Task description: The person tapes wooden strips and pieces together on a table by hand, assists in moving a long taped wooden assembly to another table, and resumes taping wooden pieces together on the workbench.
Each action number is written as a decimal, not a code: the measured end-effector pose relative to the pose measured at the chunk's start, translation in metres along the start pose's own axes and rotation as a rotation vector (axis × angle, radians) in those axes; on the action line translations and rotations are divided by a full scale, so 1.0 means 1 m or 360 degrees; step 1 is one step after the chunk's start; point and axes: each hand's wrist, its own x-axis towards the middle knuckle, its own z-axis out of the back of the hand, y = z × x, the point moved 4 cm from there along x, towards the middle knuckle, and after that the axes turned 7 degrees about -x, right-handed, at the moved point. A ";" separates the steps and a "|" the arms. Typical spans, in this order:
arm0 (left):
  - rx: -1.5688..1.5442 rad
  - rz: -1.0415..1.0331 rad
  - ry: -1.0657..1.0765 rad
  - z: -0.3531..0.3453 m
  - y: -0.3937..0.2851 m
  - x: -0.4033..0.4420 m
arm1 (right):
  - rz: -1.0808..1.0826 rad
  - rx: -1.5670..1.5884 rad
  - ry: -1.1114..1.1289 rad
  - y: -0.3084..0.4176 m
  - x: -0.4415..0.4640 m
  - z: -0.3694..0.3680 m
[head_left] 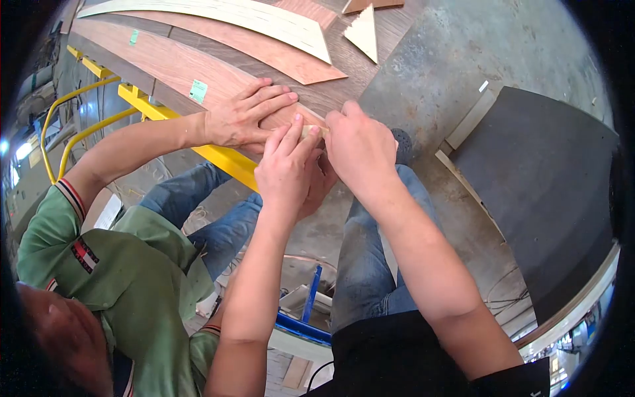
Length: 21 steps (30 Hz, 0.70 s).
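Head view: at the end of a wooden board [165,63], a pale strip [322,131] is touched by the straightened fingers of the left hand [284,162]; the right hand [360,140] is curled closely beside it. Whether either hand grips it cannot be told.

From here the plank [165,66] looks to me like smooth, matt wood, its tag [198,91] like paper. I see glossy painted metal in the rail [228,164], rough concrete in the floor [450,53], cloth in the shirt [152,298].
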 end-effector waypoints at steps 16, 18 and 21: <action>-0.0043 0.0021 0.0118 0.007 0.004 0.004 | -0.0037 -0.0093 0.0107 0.016 -0.004 -0.004; -0.0016 0.0022 0.0165 0.008 0.003 0.005 | -0.0003 -0.0131 0.0151 0.019 -0.002 -0.002; -0.0014 0.0008 0.0193 0.009 0.003 0.006 | -0.0051 -0.0081 0.0146 0.018 0.000 -0.002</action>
